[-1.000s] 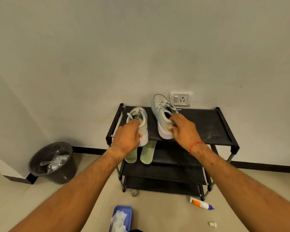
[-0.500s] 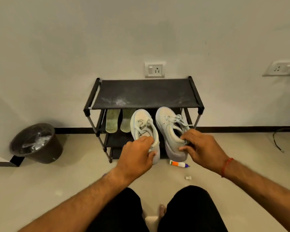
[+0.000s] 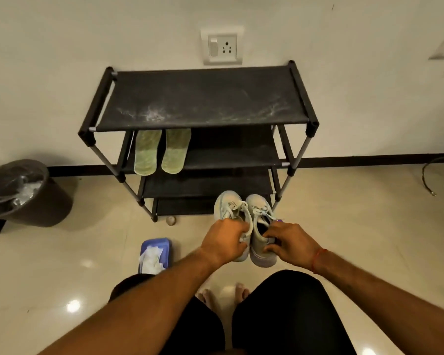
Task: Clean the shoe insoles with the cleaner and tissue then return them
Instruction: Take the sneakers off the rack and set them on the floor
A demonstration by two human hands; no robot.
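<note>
Green insoles (image 3: 162, 152) lay side by side on the rack's second shelf (image 3: 231, 160), lengthwise front to back, up and left of both hands. Left hand (image 3: 224, 243) and right hand (image 3: 289, 243) each gripped a sneaker's heel; left sat nearer.

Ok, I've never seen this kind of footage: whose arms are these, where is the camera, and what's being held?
There is no machine here. A camera worn on a person's head looks down at their own bare arms. The left hand grips one pale grey lace-up sneaker; the right hand grips its pair, low over the glossy beige floor. Two green foam insoles lie on the black metal shoe rack, second shelf. A blue tray of white tissue and a dark bin stand on the floor.
</note>
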